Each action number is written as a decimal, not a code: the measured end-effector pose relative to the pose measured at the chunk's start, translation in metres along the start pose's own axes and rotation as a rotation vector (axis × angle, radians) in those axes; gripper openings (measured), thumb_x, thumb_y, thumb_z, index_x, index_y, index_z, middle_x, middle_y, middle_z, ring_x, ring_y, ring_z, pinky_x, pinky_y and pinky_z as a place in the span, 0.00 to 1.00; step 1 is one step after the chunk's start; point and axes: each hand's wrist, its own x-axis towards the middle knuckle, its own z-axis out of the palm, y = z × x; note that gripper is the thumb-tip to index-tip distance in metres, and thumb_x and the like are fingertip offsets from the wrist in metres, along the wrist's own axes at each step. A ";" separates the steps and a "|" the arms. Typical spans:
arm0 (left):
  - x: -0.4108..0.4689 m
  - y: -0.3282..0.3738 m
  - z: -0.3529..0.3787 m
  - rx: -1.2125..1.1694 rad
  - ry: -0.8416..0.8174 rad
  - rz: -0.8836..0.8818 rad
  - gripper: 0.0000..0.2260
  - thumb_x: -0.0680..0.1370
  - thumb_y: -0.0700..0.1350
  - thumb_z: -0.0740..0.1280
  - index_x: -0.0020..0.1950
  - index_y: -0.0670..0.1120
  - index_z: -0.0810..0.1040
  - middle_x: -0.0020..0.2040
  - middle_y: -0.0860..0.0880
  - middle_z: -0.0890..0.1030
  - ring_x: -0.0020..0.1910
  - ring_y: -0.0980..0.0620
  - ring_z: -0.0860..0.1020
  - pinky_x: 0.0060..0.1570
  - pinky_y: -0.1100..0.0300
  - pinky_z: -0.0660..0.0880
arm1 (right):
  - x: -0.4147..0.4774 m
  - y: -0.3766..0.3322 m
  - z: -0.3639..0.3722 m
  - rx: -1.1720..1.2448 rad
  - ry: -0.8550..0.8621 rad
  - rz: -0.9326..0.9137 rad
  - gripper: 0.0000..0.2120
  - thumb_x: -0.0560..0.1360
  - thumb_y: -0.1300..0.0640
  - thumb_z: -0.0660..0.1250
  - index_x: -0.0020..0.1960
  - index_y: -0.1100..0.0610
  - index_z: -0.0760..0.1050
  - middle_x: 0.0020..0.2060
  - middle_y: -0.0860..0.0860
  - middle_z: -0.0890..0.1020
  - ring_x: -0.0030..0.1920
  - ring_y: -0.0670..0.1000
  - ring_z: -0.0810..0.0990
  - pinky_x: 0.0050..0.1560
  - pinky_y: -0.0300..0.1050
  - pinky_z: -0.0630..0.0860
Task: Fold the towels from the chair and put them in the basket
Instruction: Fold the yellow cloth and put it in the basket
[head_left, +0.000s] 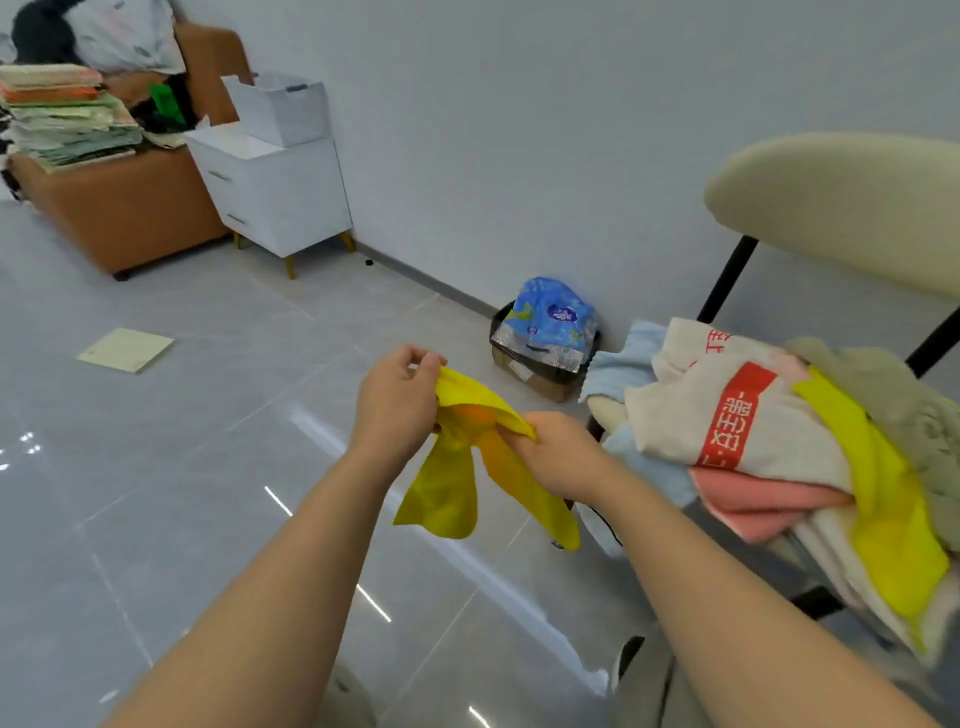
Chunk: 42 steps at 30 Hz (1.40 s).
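Pinching the yellow towel (448, 493) in our left grip (397, 405), we clutch it with our right grip (556, 457) too, beside the heaped chair (831, 208).

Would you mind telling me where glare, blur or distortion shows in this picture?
Head view: glare streaks the glossy floor; head view: wide-angle distortion stretches the forearms toward the bottom corners; head view: the towel pile smears near the right edge, the yellow towel looks sharp.
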 end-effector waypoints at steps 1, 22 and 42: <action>0.005 -0.013 0.002 -0.027 -0.011 -0.030 0.08 0.82 0.46 0.62 0.51 0.47 0.81 0.41 0.48 0.80 0.36 0.49 0.80 0.36 0.47 0.82 | 0.006 0.006 0.006 -0.026 -0.026 0.011 0.19 0.85 0.48 0.56 0.36 0.51 0.68 0.33 0.48 0.74 0.37 0.50 0.72 0.33 0.43 0.62; -0.001 -0.054 0.013 -0.169 -0.335 -0.145 0.15 0.75 0.56 0.72 0.52 0.46 0.82 0.42 0.44 0.85 0.42 0.50 0.83 0.43 0.56 0.82 | 0.029 0.015 0.043 0.232 0.594 -0.262 0.05 0.79 0.59 0.65 0.49 0.57 0.80 0.45 0.49 0.79 0.46 0.46 0.75 0.47 0.43 0.72; -0.009 -0.085 0.035 0.278 -0.402 0.212 0.25 0.75 0.49 0.74 0.71 0.54 0.71 0.65 0.57 0.76 0.56 0.58 0.77 0.55 0.55 0.78 | 0.026 0.022 0.020 0.190 0.432 -0.248 0.16 0.83 0.44 0.59 0.41 0.52 0.70 0.33 0.45 0.74 0.37 0.43 0.72 0.39 0.41 0.68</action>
